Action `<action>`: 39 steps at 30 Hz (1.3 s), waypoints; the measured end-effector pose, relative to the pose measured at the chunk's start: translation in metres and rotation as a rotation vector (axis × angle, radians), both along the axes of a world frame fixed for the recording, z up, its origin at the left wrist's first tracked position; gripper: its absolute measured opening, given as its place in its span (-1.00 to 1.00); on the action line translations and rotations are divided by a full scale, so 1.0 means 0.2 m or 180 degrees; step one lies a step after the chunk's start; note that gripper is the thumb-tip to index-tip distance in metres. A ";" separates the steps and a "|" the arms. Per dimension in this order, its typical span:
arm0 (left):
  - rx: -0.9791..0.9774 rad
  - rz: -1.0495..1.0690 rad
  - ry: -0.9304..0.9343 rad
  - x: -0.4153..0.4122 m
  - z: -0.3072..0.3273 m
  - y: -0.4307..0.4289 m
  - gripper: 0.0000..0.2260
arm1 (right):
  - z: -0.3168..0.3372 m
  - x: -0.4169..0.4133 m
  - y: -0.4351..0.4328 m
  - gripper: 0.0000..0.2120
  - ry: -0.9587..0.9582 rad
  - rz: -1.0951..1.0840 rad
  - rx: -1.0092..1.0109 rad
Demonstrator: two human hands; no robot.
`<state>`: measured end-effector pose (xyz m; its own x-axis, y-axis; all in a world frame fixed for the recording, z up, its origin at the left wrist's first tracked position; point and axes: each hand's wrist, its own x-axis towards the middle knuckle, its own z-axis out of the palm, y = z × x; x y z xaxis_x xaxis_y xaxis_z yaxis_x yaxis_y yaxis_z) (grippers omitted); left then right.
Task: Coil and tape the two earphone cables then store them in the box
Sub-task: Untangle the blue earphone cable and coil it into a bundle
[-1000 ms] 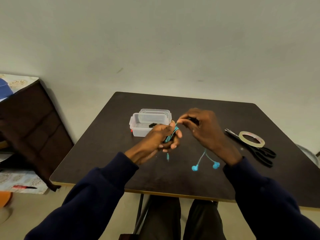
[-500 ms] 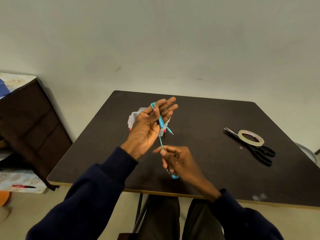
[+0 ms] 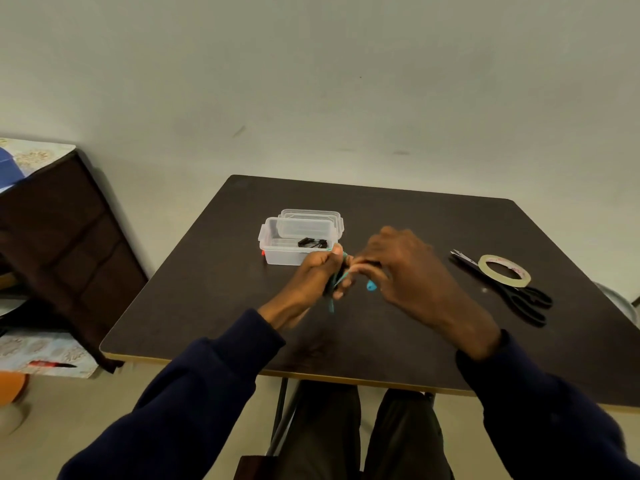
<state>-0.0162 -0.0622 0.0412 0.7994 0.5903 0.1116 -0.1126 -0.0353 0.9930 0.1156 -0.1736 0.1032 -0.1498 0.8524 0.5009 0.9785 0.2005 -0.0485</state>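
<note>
My left hand [image 3: 313, 275] is closed around a coil of the blue earphone cable [image 3: 336, 278] above the middle of the dark table; the plug end [image 3: 331, 305] hangs below it. My right hand [image 3: 405, 268] meets it from the right, pinching the cable's end, with a blue earbud [image 3: 371, 285] showing under its fingers. The right hand is blurred. Behind the hands stands the clear plastic box [image 3: 277, 252], open, with the coiled black earphone [image 3: 312, 242] inside. Its lid [image 3: 311, 214] lies behind it.
A roll of clear tape [image 3: 504, 270] rests on black scissors [image 3: 519, 299] at the table's right side. A dark cabinet [image 3: 62, 244] stands left of the table [image 3: 207, 289]. My legs show under the front edge.
My left hand came down from its raised, open-fingered pose and closed on the coil. My right hand rose from near the front edge up to the left hand, carrying the earbud end.
</note>
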 end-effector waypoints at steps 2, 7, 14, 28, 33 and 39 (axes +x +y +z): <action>-0.0311 -0.0352 -0.0019 -0.01 0.02 -0.01 -0.52 | 0.00 0.05 0.03 -0.93 0.0305 0.0034 0.0012; -0.1378 -0.1198 -0.0275 -0.03 0.06 -0.01 -0.66 | -0.10 0.11 0.06 -0.95 0.1749 0.0138 0.0143; -0.2407 -0.1992 -0.0529 -0.06 0.08 0.00 -0.66 | -0.30 0.02 0.06 -0.74 0.3971 0.0801 -0.0509; -0.1777 -0.1399 -0.0745 -0.11 0.07 0.00 -0.77 | -0.30 0.04 0.05 -0.76 0.4138 0.0789 -0.0249; -0.1329 -0.1346 -0.0733 -0.10 0.06 -0.02 -0.72 | -0.27 0.07 0.05 -0.83 0.3777 0.0838 -0.0173; -0.0788 -0.0465 -0.0551 -0.05 0.02 -0.04 -0.67 | -0.30 0.05 0.07 -0.86 0.3267 0.0425 0.0088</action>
<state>-0.0266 -0.0700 0.0443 0.8593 0.4971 0.1205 -0.2663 0.2337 0.9351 0.1261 -0.1600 0.0428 0.2680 0.8465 0.4601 0.4386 0.3180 -0.8405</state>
